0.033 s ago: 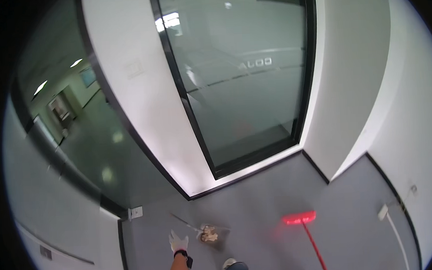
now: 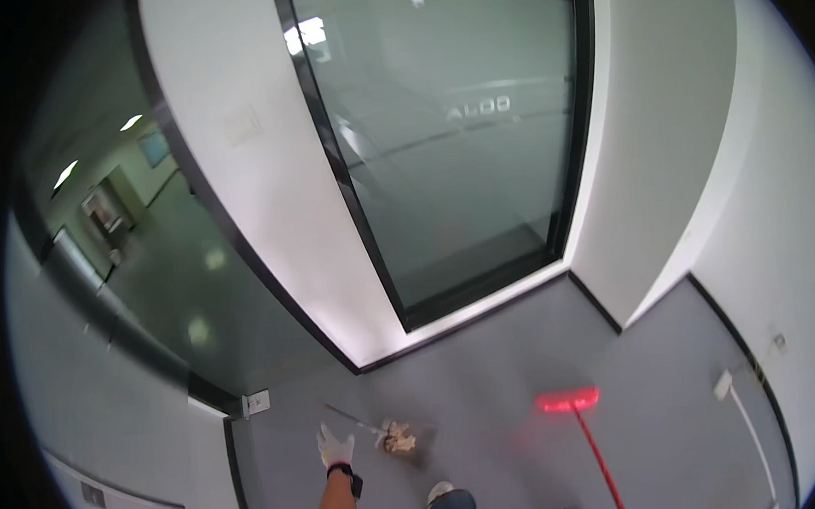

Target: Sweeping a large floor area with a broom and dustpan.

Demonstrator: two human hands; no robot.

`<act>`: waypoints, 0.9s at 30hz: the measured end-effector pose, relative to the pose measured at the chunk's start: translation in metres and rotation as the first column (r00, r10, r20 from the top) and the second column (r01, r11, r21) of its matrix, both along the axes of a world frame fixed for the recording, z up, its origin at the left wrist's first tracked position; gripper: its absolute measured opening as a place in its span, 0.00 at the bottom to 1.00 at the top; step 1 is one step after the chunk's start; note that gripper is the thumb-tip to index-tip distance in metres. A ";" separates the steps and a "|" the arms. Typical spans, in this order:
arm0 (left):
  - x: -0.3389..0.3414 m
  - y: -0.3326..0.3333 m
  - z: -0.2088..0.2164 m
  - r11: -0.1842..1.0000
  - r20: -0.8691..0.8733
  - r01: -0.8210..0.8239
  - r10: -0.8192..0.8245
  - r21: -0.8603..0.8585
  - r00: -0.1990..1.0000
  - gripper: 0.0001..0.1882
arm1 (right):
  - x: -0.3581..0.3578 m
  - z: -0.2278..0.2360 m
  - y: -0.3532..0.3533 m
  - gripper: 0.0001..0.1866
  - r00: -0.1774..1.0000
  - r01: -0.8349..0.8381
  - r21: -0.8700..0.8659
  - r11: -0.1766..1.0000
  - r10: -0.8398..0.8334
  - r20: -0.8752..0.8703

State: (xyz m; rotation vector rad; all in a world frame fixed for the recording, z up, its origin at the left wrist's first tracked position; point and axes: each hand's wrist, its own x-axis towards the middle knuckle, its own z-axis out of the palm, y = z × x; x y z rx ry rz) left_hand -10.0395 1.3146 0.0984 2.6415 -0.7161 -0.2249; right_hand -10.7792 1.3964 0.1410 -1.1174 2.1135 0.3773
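Note:
My left hand (image 2: 335,445), in a pale glove with a black band and watch at the wrist, reaches out low over the floor. Its fingers are spread and nothing is in them. Just right of it lies a tan, crumpled clump (image 2: 399,436) on a dark, see-through pan-like piece, whose outline is blurred. A thin stick (image 2: 350,416) slants from the clump up to the left, apart from my fingers. Farther right, a broom-like tool with a bright red head (image 2: 567,400) rests on the floor, its red handle running off the lower edge. My right hand is out of view.
A white pole with a white head (image 2: 724,384) lies along the right wall. Ahead stands a black-framed glass panel (image 2: 460,196). A white box-like piece (image 2: 258,402) sits by the left door edge, with a corridor beyond. My shoe (image 2: 440,491) shows at the bottom.
The view has shifted slightly, bringing more of my shoes into sight. My left hand stays spread beside the clump and sits a little higher in the picture.

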 end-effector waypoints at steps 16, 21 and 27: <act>0.170 -0.090 -0.106 0.848 -0.606 0.412 -0.142 0.333 0.782 0.11 | 0.201 0.092 -0.047 0.17 0.953 0.294 0.211 0.932 -0.269 -0.139; 0.176 -0.102 -0.133 0.410 -0.544 0.688 -0.421 0.599 0.725 0.07 | 0.173 0.109 -0.096 0.16 0.922 -0.030 0.120 0.992 0.073 -0.379; 0.126 -0.120 -0.050 0.374 -0.701 0.704 -0.171 0.604 0.692 0.12 | 0.170 0.139 -0.062 0.15 0.913 0.085 0.116 0.990 -0.031 -0.407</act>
